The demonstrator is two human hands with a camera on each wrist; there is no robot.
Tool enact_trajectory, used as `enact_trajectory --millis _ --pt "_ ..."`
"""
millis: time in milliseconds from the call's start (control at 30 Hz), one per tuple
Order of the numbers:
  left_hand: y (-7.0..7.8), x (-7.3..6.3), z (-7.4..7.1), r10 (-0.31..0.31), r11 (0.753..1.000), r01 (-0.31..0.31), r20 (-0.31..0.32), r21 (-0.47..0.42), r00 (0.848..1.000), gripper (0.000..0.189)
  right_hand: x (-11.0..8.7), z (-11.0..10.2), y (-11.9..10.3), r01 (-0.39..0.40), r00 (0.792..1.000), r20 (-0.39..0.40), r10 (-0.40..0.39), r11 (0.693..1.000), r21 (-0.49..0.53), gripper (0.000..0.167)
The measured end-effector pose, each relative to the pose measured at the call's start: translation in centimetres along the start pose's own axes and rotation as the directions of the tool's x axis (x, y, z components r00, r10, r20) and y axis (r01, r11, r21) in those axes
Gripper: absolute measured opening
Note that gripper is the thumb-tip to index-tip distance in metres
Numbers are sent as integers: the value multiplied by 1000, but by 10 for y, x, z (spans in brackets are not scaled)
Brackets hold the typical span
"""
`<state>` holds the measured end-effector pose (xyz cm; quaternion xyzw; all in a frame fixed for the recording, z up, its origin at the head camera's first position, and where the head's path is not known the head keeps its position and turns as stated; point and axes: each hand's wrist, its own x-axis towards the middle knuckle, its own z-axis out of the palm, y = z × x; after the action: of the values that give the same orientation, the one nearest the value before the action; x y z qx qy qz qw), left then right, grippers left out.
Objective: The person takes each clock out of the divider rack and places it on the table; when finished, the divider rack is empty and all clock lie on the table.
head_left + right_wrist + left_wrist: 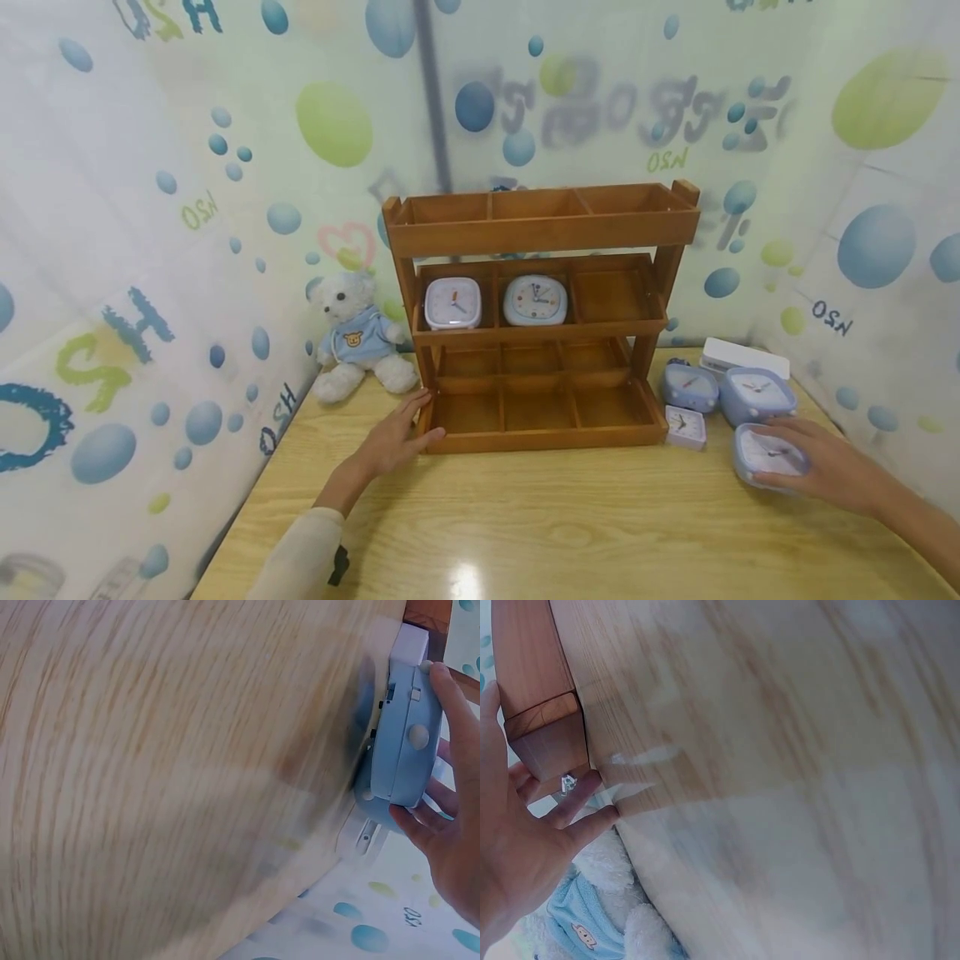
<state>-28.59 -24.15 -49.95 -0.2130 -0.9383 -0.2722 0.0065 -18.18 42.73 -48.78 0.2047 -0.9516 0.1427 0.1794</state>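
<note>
My right hand grips a blue alarm clock by its edges at the right of the table, thumb on one side and fingers on the other. In the right wrist view that alarm clock shows its rounded blue side with a white knob. With fingers spread, my left hand touches the lower left end of a brown wooden shelf rack. The left wrist view shows its fingers at the corner of the wooden rack. Two alarm clocks, a white one and a pale blue one, stand on the middle tier.
Beside the rack's right end stand two more blue alarm clocks, a small square lilac clock and a white box. A white teddy bear in a blue top sits left of the rack. Patterned curtains enclose the wooden table.
</note>
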Motion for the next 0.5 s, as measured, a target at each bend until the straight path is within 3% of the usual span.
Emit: enact_trajectory --millis 367,500 --pt "-1 0 1 -20 1000 20 12 4 1000 84 -6 8 12 -41 999 -1 41 999 15 71" --pt "-1 0 0 -16 1000 16 13 2 1000 84 -6 7 13 -17 999 -32 17 1000 21 70"
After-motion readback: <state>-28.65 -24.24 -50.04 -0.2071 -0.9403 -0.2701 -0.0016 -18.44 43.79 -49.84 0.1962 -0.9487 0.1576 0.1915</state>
